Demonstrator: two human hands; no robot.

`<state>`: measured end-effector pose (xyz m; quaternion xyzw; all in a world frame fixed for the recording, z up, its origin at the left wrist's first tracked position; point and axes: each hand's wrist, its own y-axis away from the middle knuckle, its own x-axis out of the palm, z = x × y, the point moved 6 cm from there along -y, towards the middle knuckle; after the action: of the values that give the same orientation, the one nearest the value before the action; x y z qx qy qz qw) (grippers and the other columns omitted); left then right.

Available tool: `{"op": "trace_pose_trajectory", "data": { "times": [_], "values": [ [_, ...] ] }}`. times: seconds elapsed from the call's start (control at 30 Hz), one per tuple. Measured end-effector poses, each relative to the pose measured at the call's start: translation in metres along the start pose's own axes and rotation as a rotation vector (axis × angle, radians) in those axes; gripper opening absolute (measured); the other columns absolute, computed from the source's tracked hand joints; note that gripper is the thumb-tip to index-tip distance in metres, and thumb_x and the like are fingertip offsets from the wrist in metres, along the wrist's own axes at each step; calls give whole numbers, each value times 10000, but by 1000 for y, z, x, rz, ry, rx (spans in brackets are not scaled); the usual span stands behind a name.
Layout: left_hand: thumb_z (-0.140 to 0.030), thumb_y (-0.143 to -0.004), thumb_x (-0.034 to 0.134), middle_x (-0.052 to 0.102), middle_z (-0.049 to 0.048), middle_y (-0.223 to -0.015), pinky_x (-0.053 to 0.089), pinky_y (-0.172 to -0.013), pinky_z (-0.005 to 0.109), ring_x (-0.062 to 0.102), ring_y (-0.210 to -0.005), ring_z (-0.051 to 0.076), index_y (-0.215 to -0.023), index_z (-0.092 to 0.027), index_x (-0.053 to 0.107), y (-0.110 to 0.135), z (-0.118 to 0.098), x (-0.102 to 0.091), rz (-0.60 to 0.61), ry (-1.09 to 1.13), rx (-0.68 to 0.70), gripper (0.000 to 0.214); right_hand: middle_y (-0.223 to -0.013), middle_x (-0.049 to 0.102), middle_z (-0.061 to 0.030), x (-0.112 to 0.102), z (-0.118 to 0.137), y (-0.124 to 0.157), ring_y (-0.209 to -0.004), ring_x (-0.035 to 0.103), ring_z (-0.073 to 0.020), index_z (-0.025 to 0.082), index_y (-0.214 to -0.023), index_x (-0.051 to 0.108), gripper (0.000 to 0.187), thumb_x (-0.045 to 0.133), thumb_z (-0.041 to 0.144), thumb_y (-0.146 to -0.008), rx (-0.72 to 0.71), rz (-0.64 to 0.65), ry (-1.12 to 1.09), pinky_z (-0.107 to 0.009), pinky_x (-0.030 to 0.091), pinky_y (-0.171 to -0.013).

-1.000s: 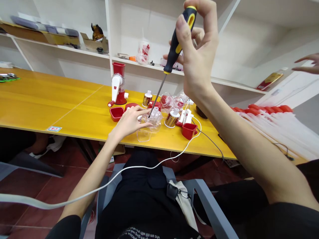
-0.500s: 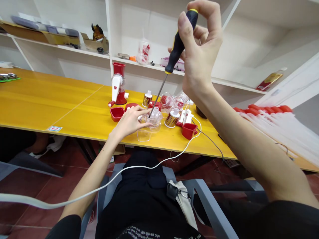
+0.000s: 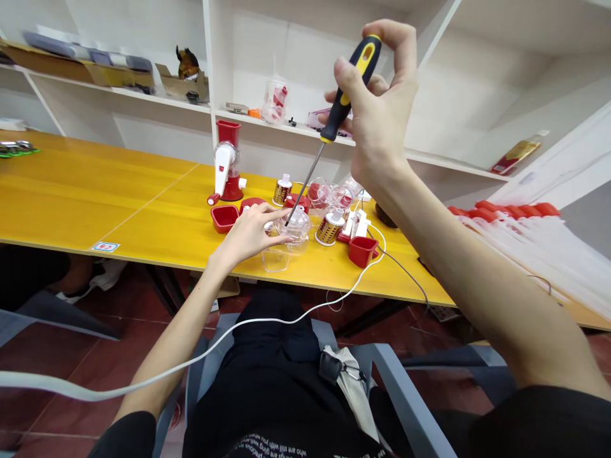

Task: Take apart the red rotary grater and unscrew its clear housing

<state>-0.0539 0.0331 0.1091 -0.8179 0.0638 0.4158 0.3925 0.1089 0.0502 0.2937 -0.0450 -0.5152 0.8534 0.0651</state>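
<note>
My right hand (image 3: 382,102) is closed around the black and yellow handle of a screwdriver (image 3: 340,109), thumb and fingers near its top. The long shaft slants down to the left, its tip at a clear plastic housing (image 3: 296,228) on the table. With thumb and fingers, my left hand (image 3: 252,232) grips the left side of this housing. Just right of it stands a grater drum (image 3: 329,228) with a white top. Behind lie a red round part (image 3: 296,202) and another grater drum (image 3: 282,189).
An assembled red and white rotary grater (image 3: 229,162) stands at the back left. Red cups (image 3: 224,218) lie on either side of my work. A white cable (image 3: 305,312) crosses in front of me. Shelves line the wall, and bagged red parts (image 3: 515,213) are at the right.
The screwdriver handle has turned, so its yellow inlay now faces me. My right hand has shifted its fingers and come slightly lower. My left hand and the clear housing stay in place.
</note>
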Motion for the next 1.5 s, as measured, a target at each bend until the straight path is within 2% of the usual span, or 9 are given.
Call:
{"op": "trace_pose_trajectory", "data": {
  "times": [0.13,0.3,0.53,0.7,0.93,1.1,1.27,1.37,1.5],
  "values": [
    [-472,-886,794,687,69,-1187,504,-1006,418,641,-1106,256,-1438,-315,639,0,0,0,-1,-2,-4,594,-954,619,52,-7,-10,0,-674,638,-104,371,-1131,450,319,608,339,-856,51,4,74,-214,532,-485],
    [-440,-878,810,679,84,-1196,497,-1007,413,639,-1120,264,-1441,-273,642,0,-2,-1,22,-11,-28,611,-935,633,43,-12,0,-1,-681,577,-86,302,-1065,527,248,630,308,-839,-80,-61,85,-174,508,-490],
    [-469,-883,797,684,78,-1203,507,-990,406,643,-1113,258,-1432,-287,644,0,0,1,-4,-14,-2,598,-827,601,37,-11,-6,-5,-723,617,-136,375,-1137,553,315,659,446,-849,-29,29,8,-223,544,-513],
    [-489,-880,798,689,80,-1196,510,-983,405,646,-1103,254,-1420,-292,651,0,2,2,-15,-13,7,594,-977,660,10,-2,-12,-6,-781,674,-155,378,-1224,494,381,604,521,-888,6,125,-43,-250,545,-512],
    [-466,-877,808,690,74,-1181,509,-986,397,648,-1097,247,-1423,-291,651,0,1,1,-12,-16,1,594,-902,612,34,-8,-3,-11,-617,458,-77,273,-1006,577,287,723,425,-811,-147,-46,-72,-220,520,-568],
    [-474,-871,811,688,82,-1197,513,-982,399,649,-1100,253,-1426,-283,650,-1,2,2,-10,-26,1,609,-1013,626,19,-7,-6,-8,-765,599,-108,338,-1173,527,324,589,516,-910,-78,49,-25,-250,567,-655],
    [-473,-877,805,689,83,-1195,517,-979,400,652,-1097,251,-1422,-278,651,0,2,2,-9,-26,3,599,-1009,602,23,-1,-5,-3,-731,589,-95,344,-1199,458,443,627,643,-918,-45,94,-6,-195,523,-524],
    [-482,-883,797,687,84,-1203,516,-981,404,652,-1103,253,-1423,-280,649,0,0,1,-3,-28,-1,595,-980,603,60,0,-11,-5,-677,590,-68,357,-1200,413,449,709,513,-899,23,126,75,-146,480,-464],
    [-468,-886,797,684,80,-1196,510,-995,408,646,-1116,257,-1445,-286,633,0,0,1,14,-27,-19,611,-971,598,68,-11,-25,-8,-608,600,-60,365,-1224,336,363,587,345,-962,105,97,134,-154,500,-445]
  ]
}}
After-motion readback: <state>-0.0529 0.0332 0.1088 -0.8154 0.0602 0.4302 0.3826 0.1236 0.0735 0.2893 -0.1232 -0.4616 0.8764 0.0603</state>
